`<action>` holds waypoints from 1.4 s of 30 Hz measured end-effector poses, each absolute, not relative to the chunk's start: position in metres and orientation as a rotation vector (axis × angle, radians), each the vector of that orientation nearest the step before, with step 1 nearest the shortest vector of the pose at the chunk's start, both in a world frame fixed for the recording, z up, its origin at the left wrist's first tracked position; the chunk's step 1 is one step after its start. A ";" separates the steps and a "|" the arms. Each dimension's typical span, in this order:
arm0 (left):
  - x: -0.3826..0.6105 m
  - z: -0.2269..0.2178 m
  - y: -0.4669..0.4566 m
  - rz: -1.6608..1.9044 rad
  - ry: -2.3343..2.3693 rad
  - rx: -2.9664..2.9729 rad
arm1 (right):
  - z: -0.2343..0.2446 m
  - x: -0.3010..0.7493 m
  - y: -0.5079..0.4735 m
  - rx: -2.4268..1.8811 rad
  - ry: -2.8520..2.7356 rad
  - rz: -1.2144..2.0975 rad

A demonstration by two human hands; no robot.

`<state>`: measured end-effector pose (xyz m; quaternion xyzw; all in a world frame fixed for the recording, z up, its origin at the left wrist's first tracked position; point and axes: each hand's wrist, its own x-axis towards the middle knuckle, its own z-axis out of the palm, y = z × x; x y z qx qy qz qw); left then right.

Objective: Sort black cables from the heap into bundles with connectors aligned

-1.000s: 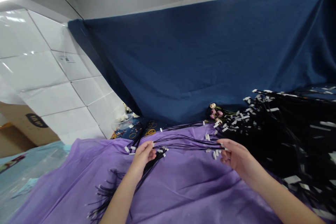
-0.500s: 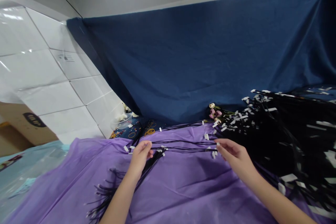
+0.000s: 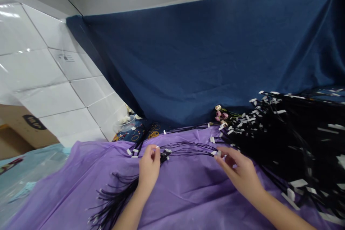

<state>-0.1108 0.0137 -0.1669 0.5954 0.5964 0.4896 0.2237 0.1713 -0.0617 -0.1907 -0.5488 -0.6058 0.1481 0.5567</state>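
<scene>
My left hand (image 3: 150, 167) pinches the left end of several thin black cords with white tabs (image 3: 190, 144), with a white bit at its fingertips. The cords run across the purple cloth to my right hand (image 3: 238, 169), whose thumb and fingers close on the white-tabbed right ends. Between the hands the cords bow slightly upward. Beneath and beside my left wrist lies a bundle of black cords (image 3: 117, 201), its loose ends fanned toward the lower left. Whether my left hand also touches that bundle is hidden.
A large heap of black cords (image 3: 272, 143) with white tabs covers the right side. Purple cloth (image 3: 185, 194) spreads under my hands. Artificial flowers (image 3: 221, 114), a clear plastic bowl (image 3: 125, 124), white boxes (image 3: 54, 79) and a cardboard box (image 3: 25, 125) stand around; a blue curtain (image 3: 205, 57) hangs behind.
My hands have come closer together, the left moving right and the right moving slightly left. The cords between them have slackened into a curve, and white tabs are now gathered at my right fingertips.
</scene>
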 end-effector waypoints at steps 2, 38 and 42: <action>-0.106 -0.166 0.008 1.351 1.699 1.815 | -0.193 0.170 -0.062 -1.284 -1.536 0.238; -0.065 -0.178 -0.032 1.295 1.335 1.736 | -0.192 0.168 -0.072 -1.107 -1.909 -0.047; -0.072 -0.179 -0.020 1.378 1.360 1.650 | -0.190 0.172 -0.066 -1.204 -1.576 0.279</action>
